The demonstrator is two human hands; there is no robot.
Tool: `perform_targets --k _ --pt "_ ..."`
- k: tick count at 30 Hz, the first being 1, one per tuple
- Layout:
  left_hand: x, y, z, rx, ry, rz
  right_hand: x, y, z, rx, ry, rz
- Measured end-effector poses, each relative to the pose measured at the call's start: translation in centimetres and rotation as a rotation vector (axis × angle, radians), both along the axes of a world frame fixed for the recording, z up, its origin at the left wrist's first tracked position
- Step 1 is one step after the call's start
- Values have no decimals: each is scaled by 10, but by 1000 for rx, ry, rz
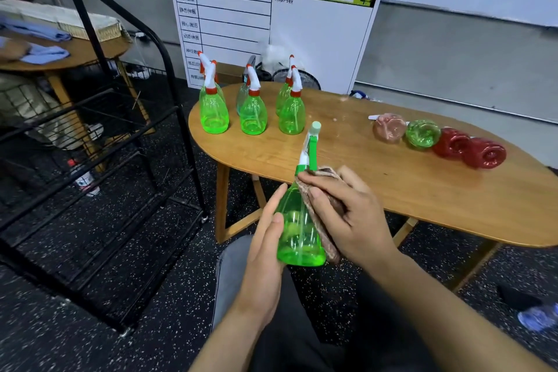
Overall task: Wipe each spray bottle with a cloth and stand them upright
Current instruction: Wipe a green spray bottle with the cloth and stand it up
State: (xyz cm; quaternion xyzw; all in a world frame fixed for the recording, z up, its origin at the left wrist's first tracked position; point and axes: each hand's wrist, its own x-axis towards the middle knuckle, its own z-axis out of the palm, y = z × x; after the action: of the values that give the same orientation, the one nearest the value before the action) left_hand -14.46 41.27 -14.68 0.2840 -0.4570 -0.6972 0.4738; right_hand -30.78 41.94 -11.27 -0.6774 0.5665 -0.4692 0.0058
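My left hand (pixel 265 238) holds a green spray bottle (pixel 297 232) with a green-and-white nozzle, upright in front of the table edge. My right hand (pixel 347 211) presses a brownish cloth (pixel 320 220) against the bottle's right side, fingers curled round the cloth. On the wooden table (pixel 392 184), several green bottles with orange-and-white nozzles (pixel 253 112) stand upright at the far left. At the right, several bottles lie on their sides in a row: a pinkish one (pixel 389 127), a green one (pixel 422 133) and two red ones (pixel 484 154).
A black metal rack (pixel 99 130) stands to the left on the speckled floor. Behind it is another wooden table (pixel 90 50) with blue cloths and a basket. A white board with a green header (pixel 271 24) leans against the wall behind the table.
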Motion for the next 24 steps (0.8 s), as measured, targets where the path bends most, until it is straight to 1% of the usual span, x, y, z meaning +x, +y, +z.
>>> perform_targets --k 1,2,3,6,9,10,11,13,17,19,21,24 --pt "0 0 0 -2 2 -3 3 -2 -1 40 -34 -23" --pt "1 -1 -1 1 4 -5 8 -2 -2 46 -22 -43" --pt "1 -2 -2 6 10 -10 12 0 -5 27 30 -50" --pt "3 -3 -4 17 20 -2 19 16 -12 -60 246 55" --pt "3 -4 -5 45 31 12 16 31 -23 -200 570 221" --pt "3 -5 -5 45 34 10 14 34 -25 -219 628 259" --pt "2 -4 -5 41 34 11 12 35 -26 -226 642 277" --pt "1 -3 -5 29 30 14 9 34 -22 -210 544 250" --pt "2 -1 -4 -1 12 14 1 13 -3 -127 116 37" --pt "1 -1 -2 -18 -2 12 0 2 1 -52 -29 -22" --pt "2 -1 0 -10 1 7 4 -3 -4 -18 -57 -30" --pt "5 -5 -2 20 23 0 15 8 -18 -45 82 59"
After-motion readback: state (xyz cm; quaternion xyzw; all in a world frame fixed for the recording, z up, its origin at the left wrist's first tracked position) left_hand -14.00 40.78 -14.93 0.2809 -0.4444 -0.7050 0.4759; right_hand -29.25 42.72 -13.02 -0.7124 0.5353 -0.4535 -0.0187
